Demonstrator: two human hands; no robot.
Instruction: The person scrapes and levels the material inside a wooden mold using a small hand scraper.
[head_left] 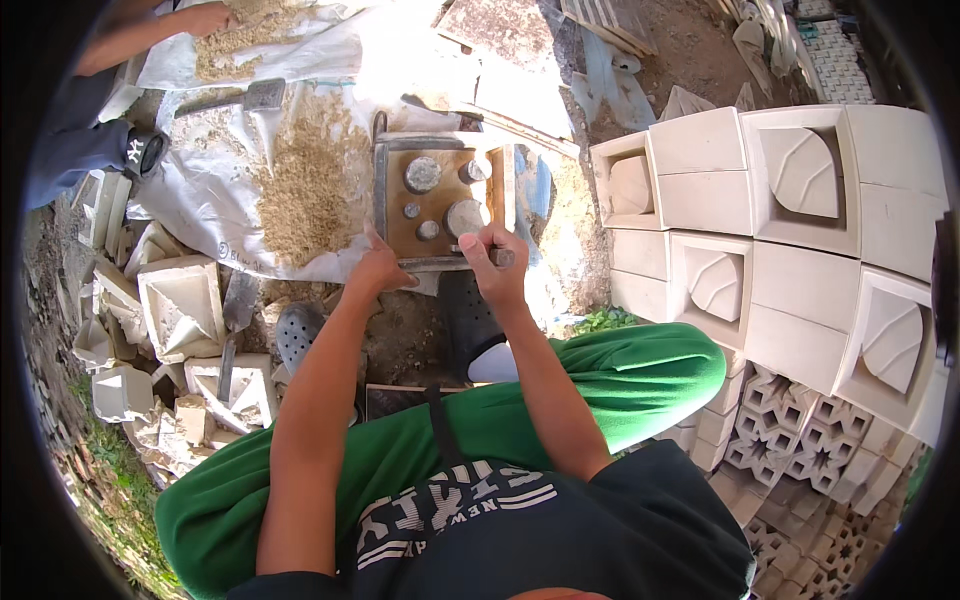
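In front of me lies a square mould [381, 190] with a greyish frame and a brown inner face. Several round grey pieces of different sizes stand on that face, among them a large one [422, 174] at the far left and another [465, 214] at the near right. My left hand [380, 268] grips the mould's near left corner, thumb along its left side and fingers at the front edge. Over the near right corner, my right hand [497, 262] is closed with its thumb pointing forward. A small thing shows at its fingers, too unclear to name.
Sand [310, 185] covers white sheeting on the left, near a trowel [238, 300]. Another person's hand [208, 18] reaches in at the far left. Broken pale castings [180, 300] lie at left; stacked pale blocks [700, 200] and pierced blocks [775, 425] stand at right.
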